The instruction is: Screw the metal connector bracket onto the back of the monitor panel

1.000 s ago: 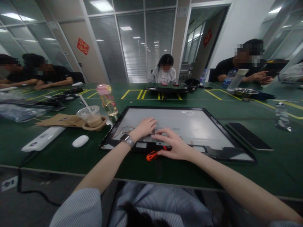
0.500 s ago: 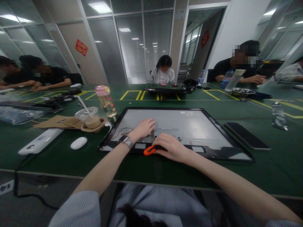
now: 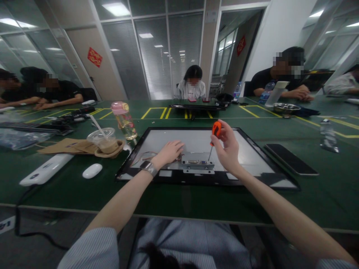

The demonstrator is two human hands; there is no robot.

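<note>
A flat panel with a black frame [image 3: 246,139] lies on the green table. A metal bracket with ports [image 3: 198,167] stands at its near middle part. My right hand [image 3: 228,147] is closed round an orange and black screwdriver [image 3: 215,129], whose shaft points down to the bracket's right end. Left of the bracket, my left hand [image 3: 168,152] rests on the panel with its fingers stretched out, near the bracket's left end and some thin cables [image 3: 144,157]. What lies under its palm is hidden.
On the left are a white mouse [image 3: 92,171], a white power strip [image 3: 46,170], an iced drink cup [image 3: 103,140] and a pink-lidded bottle [image 3: 125,119]. A black phone [image 3: 291,159] lies right of the panel. Several people sit around the table [image 3: 174,201].
My right hand has lifted and moved right, turning the screwdriver from lying sideways at the panel's near edge to upright over the bracket. The bracket now shows fully. My left hand has stayed put.
</note>
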